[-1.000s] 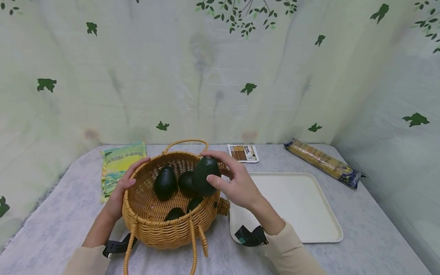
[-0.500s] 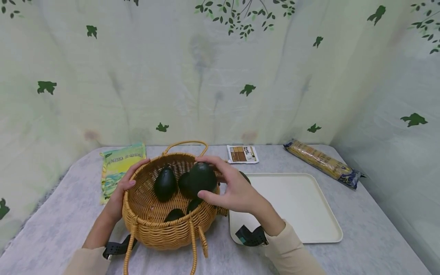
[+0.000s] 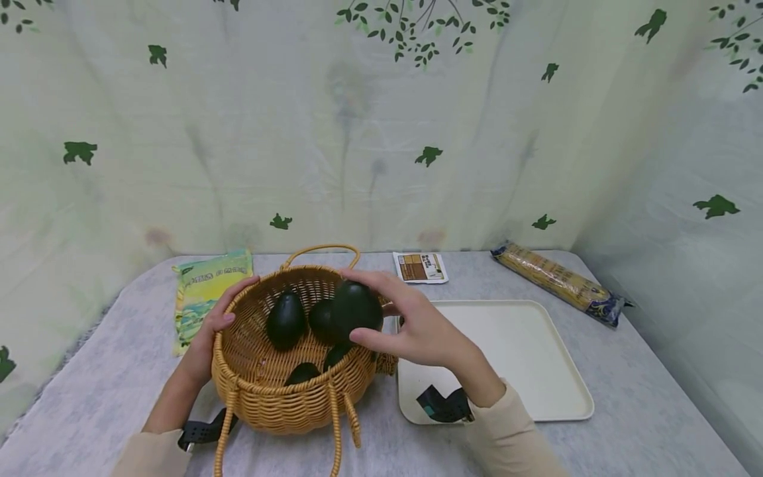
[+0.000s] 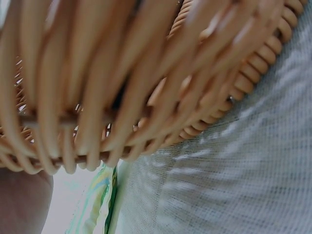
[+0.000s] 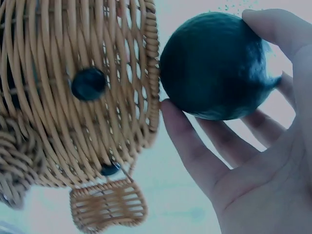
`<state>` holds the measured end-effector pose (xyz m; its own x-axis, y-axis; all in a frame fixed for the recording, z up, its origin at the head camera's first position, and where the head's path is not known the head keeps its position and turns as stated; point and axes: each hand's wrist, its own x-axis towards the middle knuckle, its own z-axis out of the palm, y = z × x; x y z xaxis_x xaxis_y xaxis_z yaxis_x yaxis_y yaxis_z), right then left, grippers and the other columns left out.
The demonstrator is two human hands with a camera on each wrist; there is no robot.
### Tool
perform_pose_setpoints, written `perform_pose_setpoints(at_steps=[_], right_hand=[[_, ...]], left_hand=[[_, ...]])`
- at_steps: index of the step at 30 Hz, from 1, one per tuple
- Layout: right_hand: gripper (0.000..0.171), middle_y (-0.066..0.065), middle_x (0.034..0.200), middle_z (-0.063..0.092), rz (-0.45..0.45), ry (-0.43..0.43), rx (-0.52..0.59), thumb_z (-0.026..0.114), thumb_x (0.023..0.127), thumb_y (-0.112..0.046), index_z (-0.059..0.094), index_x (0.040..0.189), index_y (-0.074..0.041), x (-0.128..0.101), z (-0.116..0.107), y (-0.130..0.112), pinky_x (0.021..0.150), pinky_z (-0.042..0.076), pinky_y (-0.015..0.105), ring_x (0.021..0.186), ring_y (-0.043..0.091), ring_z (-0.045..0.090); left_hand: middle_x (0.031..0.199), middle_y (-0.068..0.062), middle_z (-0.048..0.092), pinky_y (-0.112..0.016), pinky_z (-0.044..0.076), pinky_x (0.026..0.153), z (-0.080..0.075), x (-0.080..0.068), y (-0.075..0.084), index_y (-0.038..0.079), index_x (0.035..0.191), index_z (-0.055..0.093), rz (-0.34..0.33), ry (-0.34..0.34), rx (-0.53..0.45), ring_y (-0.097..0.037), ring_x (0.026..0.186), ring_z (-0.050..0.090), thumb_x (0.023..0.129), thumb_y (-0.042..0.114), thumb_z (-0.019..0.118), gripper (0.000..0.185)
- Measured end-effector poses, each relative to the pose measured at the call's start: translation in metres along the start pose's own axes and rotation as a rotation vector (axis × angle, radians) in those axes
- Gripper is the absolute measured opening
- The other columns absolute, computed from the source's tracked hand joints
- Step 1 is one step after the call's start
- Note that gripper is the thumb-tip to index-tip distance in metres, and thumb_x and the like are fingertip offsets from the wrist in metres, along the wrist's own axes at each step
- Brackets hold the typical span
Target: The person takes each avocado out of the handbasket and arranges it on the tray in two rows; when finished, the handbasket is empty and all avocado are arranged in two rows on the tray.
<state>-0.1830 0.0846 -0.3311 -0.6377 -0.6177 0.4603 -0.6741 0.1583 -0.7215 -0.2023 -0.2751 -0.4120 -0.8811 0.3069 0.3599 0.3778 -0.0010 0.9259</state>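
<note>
A woven wicker basket (image 3: pixel 280 397) stands on the table in front of me, with several dark green avocados (image 3: pixel 287 319) inside. My right hand (image 3: pixel 411 324) grips one avocado (image 3: pixel 356 309) over the basket's right rim; the right wrist view shows the same avocado (image 5: pixel 214 66) held between thumb and fingers beside the basket wall (image 5: pixel 73 97). My left hand (image 3: pixel 208 328) holds the basket's left rim. In the left wrist view only the basket weave (image 4: pixel 146 83) fills the frame.
A cream tray (image 3: pixel 524 351) lies right of the basket. Behind sit a yellow-green packet (image 3: pixel 205 291), a small brown-and-white packet (image 3: pixel 420 267) and a long pasta packet (image 3: pixel 560 281). A leaf-printed curtain closes the back and right side.
My right hand has lowered the avocado slightly and shifted a little rightward over the basket's rim. The left hand and basket have stayed put.
</note>
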Motion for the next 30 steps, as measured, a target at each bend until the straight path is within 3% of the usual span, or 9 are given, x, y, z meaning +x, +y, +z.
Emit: perform_pose_setpoints(at_steps=[10, 22, 25, 30], right_hand=[[0.068, 0.0, 0.146, 0.052, 0.038, 0.012, -0.006, 0.074, 0.095, -0.013, 0.044, 0.155, -0.024, -0.009, -0.024, 0.003, 0.084, 0.06, 0.035, 0.113, 0.019, 0.064], [0.064, -0.003, 0.159, 0.036, 0.173, 0.081, -0.071, 0.068, 0.1, -0.018, 0.042, 0.157, -0.03, -0.018, -0.051, 0.013, 0.083, 0.06, 0.035, 0.119, 0.028, 0.064], [0.063, -0.004, 0.16, 0.035, 0.209, 0.08, -0.087, 0.067, 0.101, -0.024, 0.041, 0.157, -0.036, -0.02, -0.056, 0.016, 0.084, 0.06, 0.036, 0.121, 0.031, 0.064], [0.055, -0.005, 0.16, 0.036, 0.221, 0.062, -0.094, 0.064, 0.103, -0.027, 0.046, 0.154, -0.036, -0.024, -0.064, 0.022, 0.087, 0.059, 0.038, 0.129, 0.032, 0.059]], left_hand=[[0.156, 0.001, 0.038, -0.025, 0.045, 0.103, 0.0, 0.0, -0.001, 0.014, 0.164, 0.027, 0.019, -0.051, -0.022, -0.016, 0.14, 0.043, 0.104, 0.019, 0.022, 0.06], [0.155, -0.001, 0.039, -0.024, 0.046, 0.102, 0.002, -0.001, 0.001, 0.011, 0.162, 0.029, 0.015, -0.008, -0.021, -0.017, 0.138, 0.044, 0.103, 0.018, 0.023, 0.06], [0.155, 0.0, 0.038, -0.024, 0.046, 0.101, 0.001, 0.0, 0.001, 0.011, 0.162, 0.029, 0.018, -0.012, -0.019, -0.016, 0.137, 0.044, 0.103, 0.018, 0.023, 0.06], [0.155, 0.0, 0.038, -0.024, 0.046, 0.101, 0.001, 0.0, 0.001, 0.011, 0.162, 0.028, 0.015, -0.009, -0.019, -0.016, 0.138, 0.044, 0.103, 0.018, 0.023, 0.06]])
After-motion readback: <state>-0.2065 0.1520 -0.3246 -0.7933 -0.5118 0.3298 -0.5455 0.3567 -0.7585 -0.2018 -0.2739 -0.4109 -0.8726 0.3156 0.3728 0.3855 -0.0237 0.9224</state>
